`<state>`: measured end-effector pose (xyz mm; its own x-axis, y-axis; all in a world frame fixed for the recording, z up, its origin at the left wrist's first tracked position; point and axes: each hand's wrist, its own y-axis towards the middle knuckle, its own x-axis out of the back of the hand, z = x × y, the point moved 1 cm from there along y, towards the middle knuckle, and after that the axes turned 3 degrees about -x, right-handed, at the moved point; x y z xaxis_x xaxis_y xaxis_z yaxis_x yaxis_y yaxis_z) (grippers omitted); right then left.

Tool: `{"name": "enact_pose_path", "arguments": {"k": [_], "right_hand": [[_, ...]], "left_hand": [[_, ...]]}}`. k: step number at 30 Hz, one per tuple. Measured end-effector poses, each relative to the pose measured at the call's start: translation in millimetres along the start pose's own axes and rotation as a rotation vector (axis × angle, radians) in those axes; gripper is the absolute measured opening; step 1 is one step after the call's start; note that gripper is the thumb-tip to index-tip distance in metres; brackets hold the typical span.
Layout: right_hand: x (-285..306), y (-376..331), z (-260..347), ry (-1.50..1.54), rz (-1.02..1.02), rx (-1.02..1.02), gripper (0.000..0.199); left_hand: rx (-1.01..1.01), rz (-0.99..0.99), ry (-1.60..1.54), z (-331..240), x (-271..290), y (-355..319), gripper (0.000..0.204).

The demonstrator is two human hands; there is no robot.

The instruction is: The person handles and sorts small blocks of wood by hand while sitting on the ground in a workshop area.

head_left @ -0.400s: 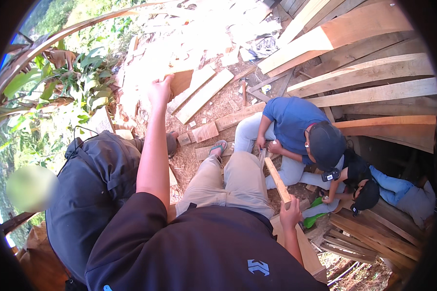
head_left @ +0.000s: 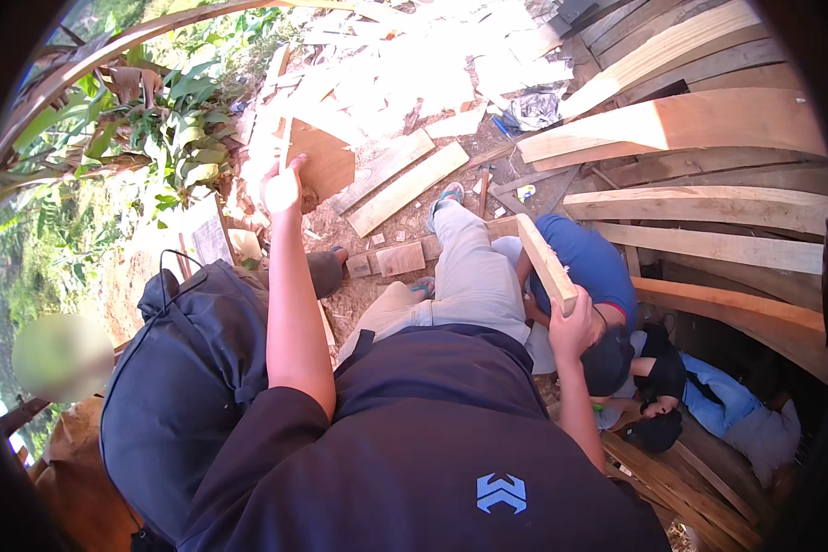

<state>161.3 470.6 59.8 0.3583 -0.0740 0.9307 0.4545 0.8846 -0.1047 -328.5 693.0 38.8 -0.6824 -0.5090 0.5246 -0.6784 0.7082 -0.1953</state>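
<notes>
Planks (head_left: 681, 124) fan out on the right

The left hand (head_left: 282, 189) grips a wooden board (head_left: 327, 161) held out ahead; the right hand (head_left: 572, 327) closes round a wooden strip (head_left: 543, 262), which overlaps a blue-shirted co-worker (head_left: 603, 267) in view. Another co-worker (head_left: 664, 375) is just beyond. Loose boards (head_left: 409, 189) lie on the ground. A pale angular emblem (head_left: 501, 494) marks the dark shirt (head_left: 405, 414). At left bulges a black bag (head_left: 193, 350), its contents hidden.

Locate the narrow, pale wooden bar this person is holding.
In the head view, right of centre, the narrow, pale wooden bar is in the person's right hand, overlapping a crouched co-worker's blue shirt in the picture.
</notes>
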Motion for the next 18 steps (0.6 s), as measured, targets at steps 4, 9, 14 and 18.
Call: {"name": "enact_pose_path", "arguments": {"k": [4,9,14,18], "right_hand": [[-41,107,21,-0.033,0.139,-0.066,0.044],[-132,243,-4,-0.088,0.456,-0.280,0.070],[-158,309,-15,-0.232,0.535,-0.384,0.068],[-168,354,-27,-0.321,0.668,-0.308,0.062]], "left_hand": [[0.099,0.019,0.037,14,-5,21,0.044],[0.143,-0.040,0.375,91,6,70,0.043],[0.235,-0.060,0.361,41,17,51,0.027],[0.220,-0.146,0.186,29,12,63,0.022]]}}
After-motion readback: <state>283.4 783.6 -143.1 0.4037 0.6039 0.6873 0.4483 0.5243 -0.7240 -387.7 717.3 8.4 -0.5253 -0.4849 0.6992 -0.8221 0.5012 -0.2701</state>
